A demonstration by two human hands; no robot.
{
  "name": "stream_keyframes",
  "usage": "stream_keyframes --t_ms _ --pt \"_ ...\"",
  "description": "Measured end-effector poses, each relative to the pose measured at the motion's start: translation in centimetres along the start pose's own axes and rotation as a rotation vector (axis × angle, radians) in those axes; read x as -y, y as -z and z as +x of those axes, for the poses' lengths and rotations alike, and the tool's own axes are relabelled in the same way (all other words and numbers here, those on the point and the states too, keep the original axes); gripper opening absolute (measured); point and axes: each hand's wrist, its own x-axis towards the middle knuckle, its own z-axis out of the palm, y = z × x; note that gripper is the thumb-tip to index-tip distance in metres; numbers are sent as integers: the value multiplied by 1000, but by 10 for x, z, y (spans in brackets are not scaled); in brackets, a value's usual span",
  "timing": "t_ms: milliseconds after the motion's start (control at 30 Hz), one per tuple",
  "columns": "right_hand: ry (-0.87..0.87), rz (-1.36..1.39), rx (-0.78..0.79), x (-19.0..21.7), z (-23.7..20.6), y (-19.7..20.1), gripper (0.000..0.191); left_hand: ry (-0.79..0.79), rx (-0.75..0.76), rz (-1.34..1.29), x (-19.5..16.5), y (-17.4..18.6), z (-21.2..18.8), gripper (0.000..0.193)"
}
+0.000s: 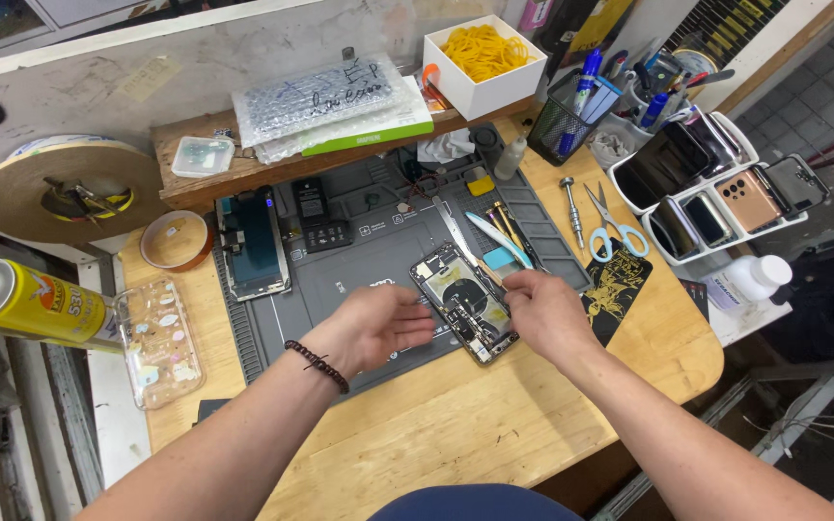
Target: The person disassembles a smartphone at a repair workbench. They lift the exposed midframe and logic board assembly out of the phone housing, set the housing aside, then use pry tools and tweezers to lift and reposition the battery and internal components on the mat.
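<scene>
Head view: an opened phone (464, 302) lies on the grey work mat (359, 253), mid-table. The left hand (375, 323) steadies its near-left edge with curled fingers. The right hand (544, 311) pinches at its right side, perhaps holding a thin tool. Scissors (613, 230) lie far right.

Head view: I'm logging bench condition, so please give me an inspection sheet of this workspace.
Surface: wooden bench with grey work mat.
Job's things: opened phone lying on the mat, insides exposed.
Clutter: scissors, screwdriver, tape roll, spray can, clear case, box of rubber bands, rack of phones.
Grippers: left hand and right hand both touch the phone.
Cables: nothing seen.
Surroundings: tiled floor at right.
</scene>
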Motion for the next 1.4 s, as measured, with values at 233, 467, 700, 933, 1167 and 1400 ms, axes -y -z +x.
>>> stream_keyframes --t_ms 233,467,700,933,1167,1400 --pt "-59 72 99 13 -2 8 40 35 -98 -45 -1 -17 14 28" --pt "-59 158 135 1 3 8 43 -55 -84 64 9 -26 26 27" --pt "-120 229 167 -3 4 20 38 -173 -45 18 1 -18 5 22" --pt "-205 1056 580 24 -5 31 58 -292 93 -248 -6 18 -42 24" --pt "-5 1070 742 47 -4 20 40 -393 233 -348 -6 30 -90 30" --pt "58 899 882 78 19 40 45 -215 352 -333 -43 38 -130 84"
